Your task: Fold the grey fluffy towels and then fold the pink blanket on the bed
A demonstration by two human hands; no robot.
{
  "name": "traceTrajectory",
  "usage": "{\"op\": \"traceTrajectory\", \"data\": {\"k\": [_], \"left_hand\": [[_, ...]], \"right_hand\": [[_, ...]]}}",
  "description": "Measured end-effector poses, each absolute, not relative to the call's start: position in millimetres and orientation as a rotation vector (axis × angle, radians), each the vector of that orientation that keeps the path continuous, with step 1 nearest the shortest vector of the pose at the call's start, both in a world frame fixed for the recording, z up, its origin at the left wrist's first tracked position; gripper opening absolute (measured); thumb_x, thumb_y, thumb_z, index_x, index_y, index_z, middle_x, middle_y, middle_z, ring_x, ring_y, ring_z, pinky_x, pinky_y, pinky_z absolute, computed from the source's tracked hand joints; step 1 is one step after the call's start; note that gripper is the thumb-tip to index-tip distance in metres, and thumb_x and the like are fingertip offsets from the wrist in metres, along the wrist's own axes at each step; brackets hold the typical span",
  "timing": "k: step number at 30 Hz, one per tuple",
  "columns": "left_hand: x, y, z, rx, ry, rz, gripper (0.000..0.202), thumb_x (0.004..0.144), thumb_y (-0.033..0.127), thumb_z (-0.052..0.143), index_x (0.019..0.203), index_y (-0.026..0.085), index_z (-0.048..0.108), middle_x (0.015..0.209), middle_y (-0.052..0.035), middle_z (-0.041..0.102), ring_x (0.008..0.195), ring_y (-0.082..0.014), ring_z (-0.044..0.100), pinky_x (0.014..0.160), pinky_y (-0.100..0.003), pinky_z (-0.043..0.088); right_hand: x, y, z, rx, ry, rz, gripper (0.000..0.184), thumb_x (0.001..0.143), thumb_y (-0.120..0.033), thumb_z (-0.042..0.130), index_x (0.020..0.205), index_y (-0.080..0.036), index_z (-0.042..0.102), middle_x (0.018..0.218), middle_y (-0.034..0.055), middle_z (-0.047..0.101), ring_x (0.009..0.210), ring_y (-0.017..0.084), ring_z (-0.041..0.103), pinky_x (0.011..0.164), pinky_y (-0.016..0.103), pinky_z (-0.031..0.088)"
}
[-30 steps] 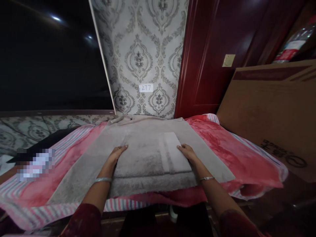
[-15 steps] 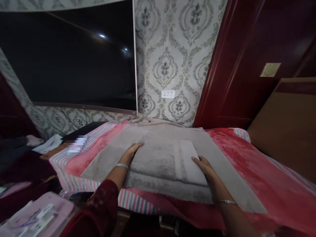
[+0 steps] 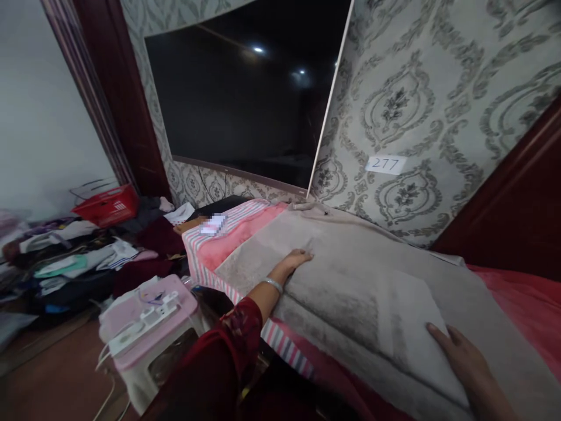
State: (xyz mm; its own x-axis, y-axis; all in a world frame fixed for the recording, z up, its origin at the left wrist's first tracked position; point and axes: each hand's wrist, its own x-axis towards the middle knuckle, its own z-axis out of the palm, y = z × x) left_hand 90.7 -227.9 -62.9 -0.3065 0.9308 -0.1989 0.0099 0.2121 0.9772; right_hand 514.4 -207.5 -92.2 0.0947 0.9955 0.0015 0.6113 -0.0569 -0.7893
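Observation:
A folded grey plush towel lies on a wide grey cloth, with a smooth pale band near its right end. My left hand rests at the towel's far left corner, its fingers loosely stretched on the fabric. At the right end, my right hand touches the towel's edge with thumb and forefinger apart; its other fingers are partly hidden. The grey cloth covers part of a red and pink blanket with a striped border.
A pink-topped stool holding a white power strip stands at the left. Beyond it are heaped clothes and a red basket. A television and a paper marked 277 are on the patterned wall.
The view has swung left, bringing the stool, clothes heap and red basket into sight. Both hands are still at the two ends of the folded towel.

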Motion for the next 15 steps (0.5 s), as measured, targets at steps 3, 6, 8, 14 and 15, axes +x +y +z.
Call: {"op": "traceTrajectory", "data": {"k": [3,6,8,14,15], "left_hand": [[93.5,-234.0,-55.1,0.887,1.526,1.251,0.034,0.065,0.028,0.081,0.094,0.012,0.074,0.081,-0.0065,0.075,0.087,-0.026,0.07,0.074,-0.032,0.054],[93.8,-236.8,-44.6,0.86,1.49,1.253,0.038,0.058,0.021,0.081,0.094,0.012,0.075,0.079,-0.0069,0.075,0.085,-0.0274,0.071,0.074,-0.034,0.055],[94.5,-236.4,-35.6,0.848,1.464,1.258,0.039,0.056,0.019,0.081,0.094,0.012,0.075,0.075,-0.0061,0.074,0.08,-0.0273,0.07,0.073,-0.035,0.056],[114.9,-234.6,6.0,0.859,1.358,1.299,0.036,0.062,0.021,0.077,0.097,0.015,0.072,0.067,-0.0039,0.071,0.071,-0.0248,0.069,0.068,-0.034,0.056],[121.4,-236.2,13.7,0.871,1.319,1.319,0.036,0.062,0.021,0.076,0.098,0.015,0.071,0.069,-0.004,0.072,0.071,-0.0241,0.069,0.068,-0.033,0.056]], "right_hand": [[512.7,-211.3,-89.1,-1.798,-1.557,0.839,0.079,0.064,-0.069,0.059,0.121,-0.014,0.064,0.119,0.0213,0.07,0.115,0.042,0.063,0.103,0.049,0.049],[508.9,-213.5,-77.5,-1.817,-1.526,0.865,0.08,0.059,-0.066,0.065,0.12,-0.013,0.066,0.118,0.0223,0.071,0.115,0.043,0.063,0.102,0.05,0.05],[504.8,-214.9,-62.8,-1.792,-1.488,0.862,0.074,0.06,-0.062,0.067,0.115,-0.013,0.069,0.116,0.022,0.072,0.115,0.042,0.064,0.101,0.049,0.052],[505.1,-195.3,11.6,-1.586,-1.554,0.909,0.04,0.065,-0.041,0.071,0.096,-0.017,0.073,0.102,0.0153,0.075,0.097,0.034,0.07,0.089,0.046,0.055],[510.7,-186.9,25.5,-1.566,-1.559,0.9,0.037,0.066,-0.039,0.072,0.096,-0.017,0.073,0.1,0.0141,0.075,0.092,0.032,0.07,0.087,0.045,0.056]]}}
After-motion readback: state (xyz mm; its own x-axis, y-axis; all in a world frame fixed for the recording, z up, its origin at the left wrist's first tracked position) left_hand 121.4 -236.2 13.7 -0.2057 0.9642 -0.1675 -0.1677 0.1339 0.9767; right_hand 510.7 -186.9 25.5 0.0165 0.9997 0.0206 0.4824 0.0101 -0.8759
